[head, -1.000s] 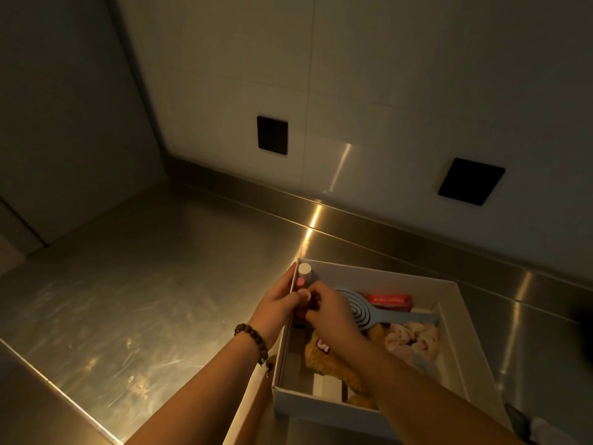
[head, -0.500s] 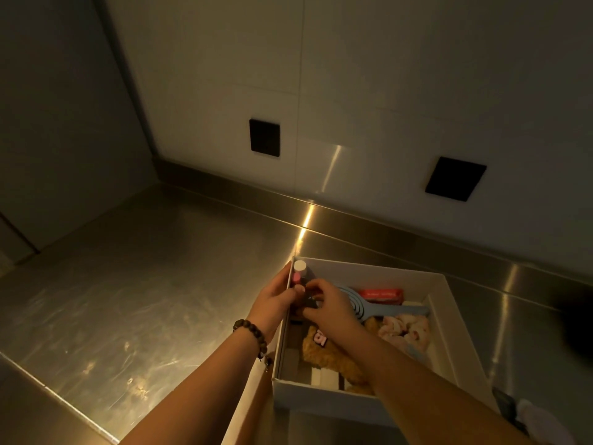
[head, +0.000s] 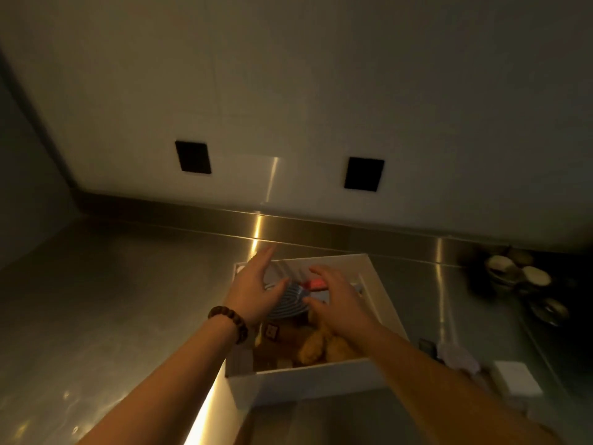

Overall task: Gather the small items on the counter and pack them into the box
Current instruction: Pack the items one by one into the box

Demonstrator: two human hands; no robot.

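While poised over box point(head: 308, 380), both hands point(head: 256, 284) spread, holding nothing; labels unreadable.

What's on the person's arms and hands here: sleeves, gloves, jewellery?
Both forearms are bare, with no sleeve in view. The left hand and right hand are bare too: no gloves, and no rings that I can make out in the dim, blurred frame. The only thing worn is a bracelet of dark brown round beads on the left wrist.

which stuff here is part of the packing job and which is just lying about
Job:
white box
blue brush
red item
yellow plush
left hand
right hand

Lying about:
bowls
wall plates
bead bracelet
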